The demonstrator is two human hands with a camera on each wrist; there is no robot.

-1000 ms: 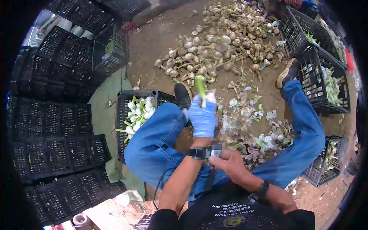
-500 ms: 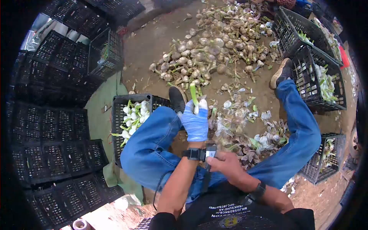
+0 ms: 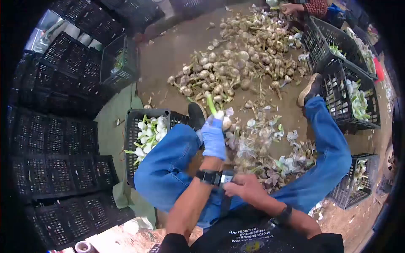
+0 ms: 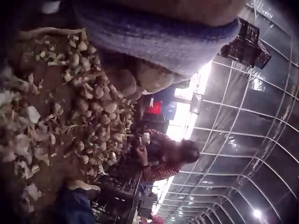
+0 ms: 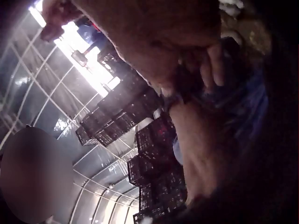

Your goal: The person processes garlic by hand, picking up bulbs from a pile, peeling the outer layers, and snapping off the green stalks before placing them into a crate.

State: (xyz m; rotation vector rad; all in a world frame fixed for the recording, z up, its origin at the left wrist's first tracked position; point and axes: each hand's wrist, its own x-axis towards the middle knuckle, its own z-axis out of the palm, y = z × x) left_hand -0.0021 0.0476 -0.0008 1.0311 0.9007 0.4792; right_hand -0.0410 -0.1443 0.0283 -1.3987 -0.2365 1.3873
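My left hand [image 3: 214,139], in a blue glove, holds a white garlic bulb [image 3: 219,114] with a green stem that points up and away. In the left wrist view the blue glove cuff [image 4: 154,42] crosses the top. My bare right hand [image 3: 249,188] is at the left wrist, its fingers curled on the small wrist camera [image 3: 226,177] strapped there. The right wrist view shows the right hand's fingers [image 5: 212,67] bent over the left wrist, dark and partly hidden. Beyond the glove lies a large heap of unpeeled garlic [image 3: 236,63].
A black crate [image 3: 129,126] with white garlic stands by my left knee. Garlic skins [image 3: 270,147] litter the ground between my legs. More crates [image 3: 344,95] stand at right, and stacked black crates [image 3: 55,139] line the left. Another person's hand [image 3: 291,8] is beyond the heap.
The left hand with the garlic has shifted slightly left and its stem leans left now. The right hand stays at the wrist camera. The other person's hand has come into view.
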